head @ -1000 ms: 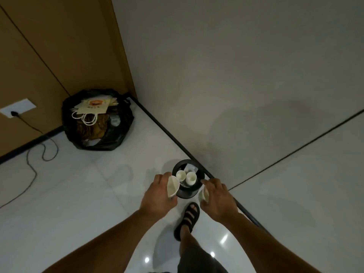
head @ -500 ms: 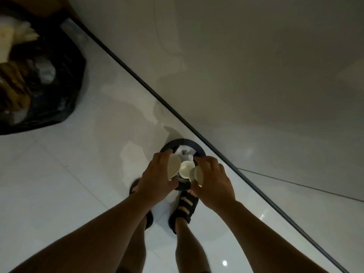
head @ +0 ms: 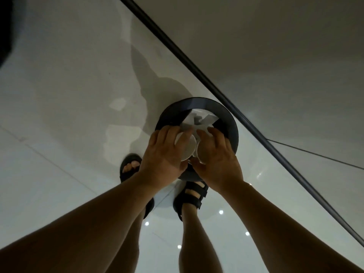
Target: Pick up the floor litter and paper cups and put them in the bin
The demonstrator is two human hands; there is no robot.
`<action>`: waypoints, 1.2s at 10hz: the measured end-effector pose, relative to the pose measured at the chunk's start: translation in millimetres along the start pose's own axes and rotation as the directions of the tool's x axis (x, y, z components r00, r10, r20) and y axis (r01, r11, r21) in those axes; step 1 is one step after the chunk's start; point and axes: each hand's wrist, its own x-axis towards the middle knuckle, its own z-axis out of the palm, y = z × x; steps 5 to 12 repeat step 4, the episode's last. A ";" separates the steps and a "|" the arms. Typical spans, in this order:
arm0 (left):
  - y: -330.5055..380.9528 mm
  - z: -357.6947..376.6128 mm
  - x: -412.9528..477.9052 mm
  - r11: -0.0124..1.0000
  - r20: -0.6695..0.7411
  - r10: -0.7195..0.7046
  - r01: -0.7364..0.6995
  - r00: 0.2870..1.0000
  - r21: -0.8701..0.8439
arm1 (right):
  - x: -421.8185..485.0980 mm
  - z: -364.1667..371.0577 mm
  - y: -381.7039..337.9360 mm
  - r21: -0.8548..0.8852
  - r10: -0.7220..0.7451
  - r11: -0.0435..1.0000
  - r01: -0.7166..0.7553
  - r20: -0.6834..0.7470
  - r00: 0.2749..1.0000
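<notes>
A round black bin (head: 226, 115) stands on the white floor beside the wall, with crumpled white paper (head: 199, 120) inside. Both hands hover over its near half. My left hand (head: 163, 154) grips a white paper cup (head: 187, 146), its mouth facing right. My right hand (head: 214, 156) holds a second white paper cup (head: 202, 154), mostly hidden under its fingers. The two cups touch rim to rim above the bin opening. Cups lying in the bin are hidden by my hands.
A dark skirting line (head: 236, 107) runs diagonally where floor meets the grey wall (head: 275, 46), just behind the bin. My feet in black sandals (head: 191, 196) stand right against the bin. A dark bag edge (head: 5, 26) shows at the far left.
My head has tipped down and closer to the bin. Both hands have lowered over the bin opening and brought the two cups together. The black bag has slid out of view.
</notes>
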 end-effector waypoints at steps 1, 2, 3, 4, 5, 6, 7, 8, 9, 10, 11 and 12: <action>-5.3 7.0 3.9 0.998 0.045 0.032 -0.034 0.998 0.054 | 1.2 14.2 4.9 -0.064 -0.029 0.998 0.029 0.000 1.000; -9.5 10.2 5.2 0.991 0.148 -0.016 -0.004 0.989 0.136 | 1.2 23.2 12.0 -0.124 -0.028 0.992 0.030 0.021 0.999; -8.7 14.8 9.0 0.981 0.238 -0.051 0.004 0.970 0.193 | 5.6 24.3 12.8 -0.124 -0.036 0.991 0.041 0.049 0.998; -1.3 4.7 3.8 0.985 0.276 -0.099 0.056 0.956 0.160 | -3.3 13.2 7.1 -0.124 -0.025 0.992 0.033 0.068 0.997; -1.3 4.7 3.8 0.985 0.276 -0.099 0.056 0.956 0.160 | -3.3 13.2 7.1 -0.124 -0.025 0.992 0.033 0.068 0.997; -1.3 4.7 3.8 0.985 0.276 -0.099 0.056 0.956 0.160 | -3.3 13.2 7.1 -0.124 -0.025 0.992 0.033 0.068 0.997; -1.3 4.7 3.8 0.985 0.276 -0.099 0.056 0.956 0.160 | -3.3 13.2 7.1 -0.124 -0.025 0.992 0.033 0.068 0.997; -1.3 4.7 3.8 0.985 0.276 -0.099 0.056 0.956 0.160 | -3.3 13.2 7.1 -0.124 -0.025 0.992 0.033 0.068 0.997; -1.3 4.7 3.8 0.985 0.276 -0.099 0.056 0.956 0.160 | -3.3 13.2 7.1 -0.124 -0.025 0.992 0.033 0.068 0.997; -1.3 4.7 3.8 0.985 0.276 -0.099 0.056 0.956 0.160 | -3.3 13.2 7.1 -0.124 -0.025 0.992 0.033 0.068 0.997; -1.3 4.7 3.8 0.985 0.276 -0.099 0.056 0.956 0.160 | -3.3 13.2 7.1 -0.124 -0.025 0.992 0.033 0.068 0.997; -1.3 4.7 3.8 0.985 0.276 -0.099 0.056 0.956 0.160 | -3.3 13.2 7.1 -0.124 -0.025 0.992 0.033 0.068 0.997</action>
